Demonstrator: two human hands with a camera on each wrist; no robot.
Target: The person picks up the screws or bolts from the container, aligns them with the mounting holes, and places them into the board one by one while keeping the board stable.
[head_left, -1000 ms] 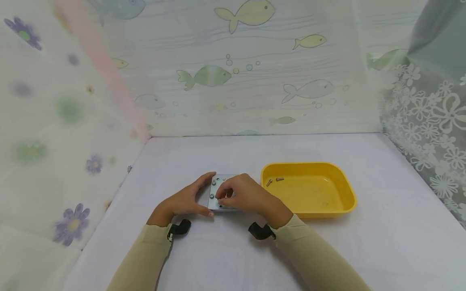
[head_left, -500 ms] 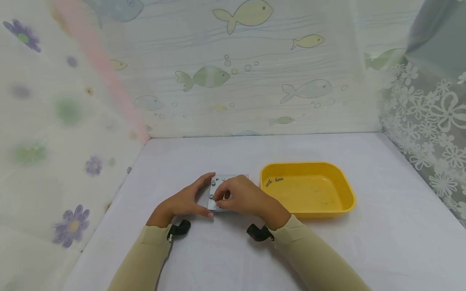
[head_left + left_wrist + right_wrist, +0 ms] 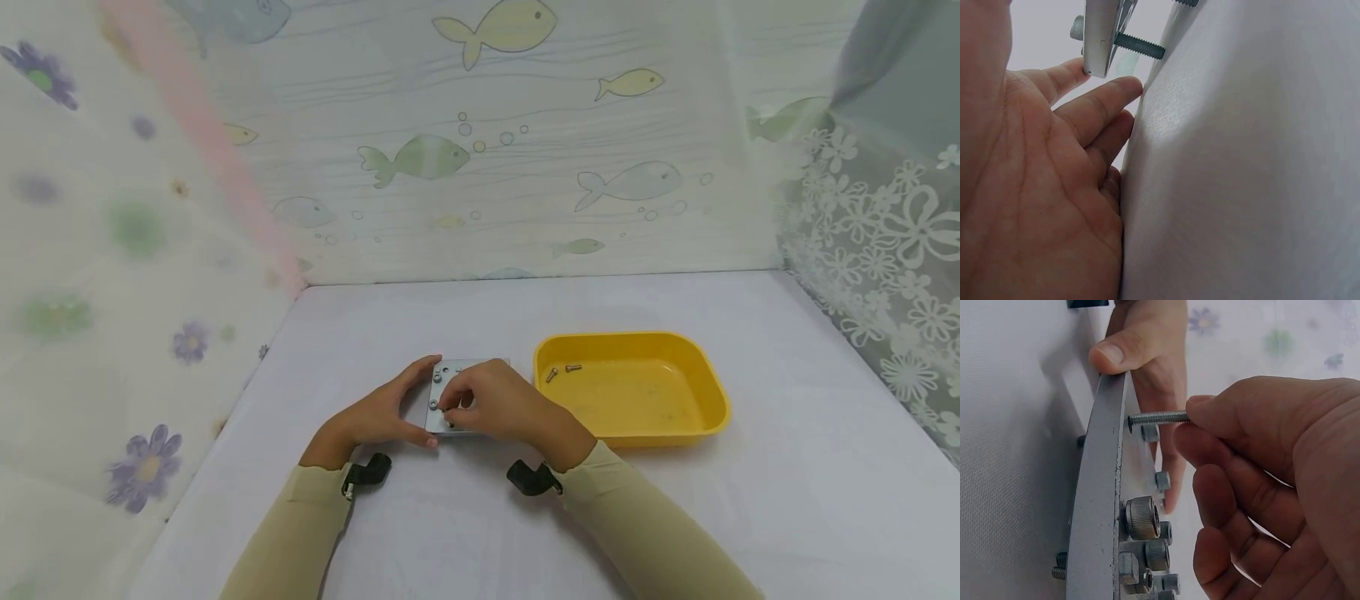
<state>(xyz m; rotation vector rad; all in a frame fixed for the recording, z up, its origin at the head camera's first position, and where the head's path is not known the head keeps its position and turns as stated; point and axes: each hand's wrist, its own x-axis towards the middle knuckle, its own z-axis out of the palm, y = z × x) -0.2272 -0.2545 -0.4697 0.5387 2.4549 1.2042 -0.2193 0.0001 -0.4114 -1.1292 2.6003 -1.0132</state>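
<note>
A metal plate (image 3: 432, 422) lies in front of me with several bolts set in its face. My left hand (image 3: 375, 414) holds its left end, thumb on the near edge and a finger at the far edge. Between right thumb and index finger, my right hand (image 3: 510, 408) pinches a screw (image 3: 1159, 417). The screw's threaded tip is at the plate's face; the fingers hide its other end. Socket-head bolts (image 3: 1141, 517) stand along the plate in the right wrist view. In the left wrist view, a threaded shank (image 3: 1141, 46) sticks out of the plate's underside.
To the right of my right hand stands a yellow tray (image 3: 705, 421). Two loose screws (image 3: 562, 371) lie in its left part. White cloth (image 3: 420, 533) covers the table, and patterned curtains (image 3: 480, 200) hang at the back and sides.
The right fingertips have shifted slightly left over the plate, still pinching the screw. My left hand keeps its place at the plate's end. The head view has drifted a little.
</note>
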